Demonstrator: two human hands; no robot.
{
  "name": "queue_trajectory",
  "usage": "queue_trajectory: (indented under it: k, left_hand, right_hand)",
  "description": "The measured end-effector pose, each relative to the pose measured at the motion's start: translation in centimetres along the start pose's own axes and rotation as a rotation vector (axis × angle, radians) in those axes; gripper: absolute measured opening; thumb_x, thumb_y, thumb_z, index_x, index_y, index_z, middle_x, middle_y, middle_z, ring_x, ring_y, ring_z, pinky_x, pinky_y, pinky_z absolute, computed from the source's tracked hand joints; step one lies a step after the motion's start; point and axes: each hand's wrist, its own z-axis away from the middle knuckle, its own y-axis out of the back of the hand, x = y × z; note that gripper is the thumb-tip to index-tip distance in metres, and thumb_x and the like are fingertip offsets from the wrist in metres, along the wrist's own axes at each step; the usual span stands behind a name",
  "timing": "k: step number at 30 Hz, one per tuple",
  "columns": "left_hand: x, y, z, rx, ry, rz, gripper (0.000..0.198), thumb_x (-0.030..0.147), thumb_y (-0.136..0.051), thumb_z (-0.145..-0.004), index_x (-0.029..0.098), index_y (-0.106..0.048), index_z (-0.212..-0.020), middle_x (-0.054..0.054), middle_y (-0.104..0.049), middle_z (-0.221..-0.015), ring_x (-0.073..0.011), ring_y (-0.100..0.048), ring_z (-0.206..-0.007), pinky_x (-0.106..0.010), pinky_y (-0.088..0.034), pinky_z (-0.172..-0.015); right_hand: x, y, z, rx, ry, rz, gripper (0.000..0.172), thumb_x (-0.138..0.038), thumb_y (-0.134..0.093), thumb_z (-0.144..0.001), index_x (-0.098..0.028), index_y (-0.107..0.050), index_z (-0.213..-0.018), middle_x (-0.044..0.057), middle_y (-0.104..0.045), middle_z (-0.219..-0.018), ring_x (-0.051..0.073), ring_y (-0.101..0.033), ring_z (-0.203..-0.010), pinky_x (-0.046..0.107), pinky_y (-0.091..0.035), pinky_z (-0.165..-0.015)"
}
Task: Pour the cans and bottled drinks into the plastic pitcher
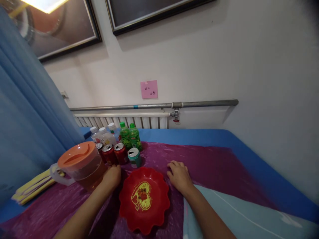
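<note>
We see the left hand down on the purple cloth, tucked between the pitcher and the red plate. Its fingers curl under, knuckles up, just beside the pitcher's wall; whether they close on anything we cannot tell. The right hand lies flat on the cloth, palm down, fingers loosely spread and pointing away from us, its grip holding nothing, just beside the plate's far right rim.

The plate sits between the two hands, near our edge of the counter. It is scalloped, and in this view its long axis runs from near to far. A yellow heart design is printed in its middle, and nothing lies in it.

The pitcher stands upright to the left, orange lid on, handle out to the left. It is clear-walled, with amber liquid in the lower part.

Behind the hands we have three red cans in a row and a green can to their right, all upright with opened tops. Further back stand two green bottles and three clear bottles with white caps, all capped and upright. Yellow folded cloths lie at far left, beside a blue curtain. On the wall a pink note hangs above a pipe.
</note>
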Motion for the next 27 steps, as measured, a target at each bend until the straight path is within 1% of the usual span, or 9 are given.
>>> queue_trajectory:
  k: [7,12,16,19,20,22,23,25,27]
  left_hand:
    - [-0.8,-1.5,-0.6,0.033,-0.047,0.056,0.023,0.026,-0.054,-0.093,0.012,-0.059,-0.11,-0.009,-0.062,-0.109,-0.0184,-0.062,-0.098,-0.036,-0.056,-0.087]
    - [-0.9,-1.5,-0.5,0.065,-0.075,0.124,0.02,0.016,-0.055,-0.089,0.01,-0.059,-0.107,-0.011,-0.061,-0.109,-0.0197,-0.061,-0.097,-0.036,-0.053,-0.087]
    - [-0.5,-0.5,0.4,0.164,-0.139,0.212,0.024,0.015,-0.046,-0.089,0.011,-0.058,-0.109,-0.014,-0.059,-0.111,-0.0242,-0.06,-0.101,-0.037,-0.05,-0.089]
    - [0.2,0.6,0.9,0.228,-0.237,0.279,0.023,0.017,-0.04,-0.092,0.017,-0.06,-0.103,-0.009,-0.061,-0.105,-0.0198,-0.06,-0.1,-0.031,-0.048,-0.089]
    - [0.6,1.0,0.9,0.256,-0.264,0.297,0.022,0.019,-0.041,-0.092,0.018,-0.06,-0.103,-0.008,-0.062,-0.106,-0.0182,-0.059,-0.102,-0.029,-0.047,-0.091]
    - [1.5,2.0,0.6,0.336,-0.294,0.318,0.025,0.023,-0.043,-0.093,0.018,-0.058,-0.112,-0.008,-0.06,-0.117,-0.0169,-0.055,-0.112,-0.027,-0.043,-0.099]
    - [2.0,2.4,0.3,0.38,-0.299,0.318,0.029,0.025,-0.043,-0.093,0.017,-0.055,-0.119,-0.009,-0.057,-0.124,-0.0175,-0.052,-0.118,-0.028,-0.041,-0.104]
    - [3.1,3.2,-0.5,0.444,-0.298,0.295,0.039,0.029,-0.046,-0.093,0.015,-0.049,-0.129,-0.012,-0.051,-0.134,-0.0223,-0.046,-0.125,-0.035,-0.037,-0.11]
    - [4.2,3.8,-1.4,0.461,-0.304,0.248,0.042,0.033,-0.051,-0.09,0.014,-0.051,-0.128,-0.015,-0.051,-0.135,-0.029,-0.045,-0.126,-0.043,-0.036,-0.109]
  right_hand:
    - [0.0,0.1,0.0,-0.003,0.01,-0.005,0.028,-0.017,-0.052,-0.088,-0.019,-0.068,-0.111,0.009,-0.064,-0.126,0.027,-0.052,-0.114,0.037,-0.036,-0.092]
    - [-0.1,0.2,0.1,-0.007,0.001,-0.002,0.027,-0.017,-0.051,-0.089,-0.021,-0.067,-0.11,0.007,-0.064,-0.127,0.027,-0.052,-0.114,0.037,-0.035,-0.091]
    - [-0.1,0.2,0.1,-0.011,-0.001,-0.001,0.028,-0.017,-0.052,-0.089,-0.02,-0.067,-0.112,0.008,-0.063,-0.128,0.027,-0.051,-0.115,0.036,-0.035,-0.092]
    - [-0.1,0.1,0.1,-0.014,-0.005,-0.001,0.028,-0.018,-0.052,-0.089,-0.019,-0.067,-0.112,0.008,-0.063,-0.128,0.027,-0.051,-0.115,0.036,-0.035,-0.091]
    - [-0.1,0.1,0.1,-0.015,-0.007,-0.002,0.027,-0.018,-0.052,-0.089,-0.019,-0.067,-0.112,0.008,-0.063,-0.128,0.027,-0.051,-0.115,0.037,-0.035,-0.091]
    - [-0.1,0.1,0.1,-0.018,-0.008,-0.002,0.027,-0.018,-0.051,-0.089,-0.019,-0.067,-0.111,0.007,-0.063,-0.128,0.028,-0.051,-0.115,0.037,-0.035,-0.092]
    - [-0.1,0.1,0.1,-0.02,-0.008,-0.003,0.027,-0.018,-0.051,-0.089,-0.02,-0.067,-0.111,0.007,-0.063,-0.128,0.028,-0.051,-0.115,0.037,-0.035,-0.092]
    - [-0.1,0.1,0.1,-0.022,-0.007,-0.004,0.027,-0.018,-0.051,-0.089,-0.02,-0.067,-0.111,0.008,-0.063,-0.128,0.027,-0.051,-0.115,0.037,-0.035,-0.092]
    - [-0.1,0.1,0.0,-0.022,-0.006,-0.004,0.028,-0.018,-0.052,-0.088,-0.02,-0.067,-0.112,0.008,-0.062,-0.129,0.027,-0.051,-0.116,0.037,-0.035,-0.093]
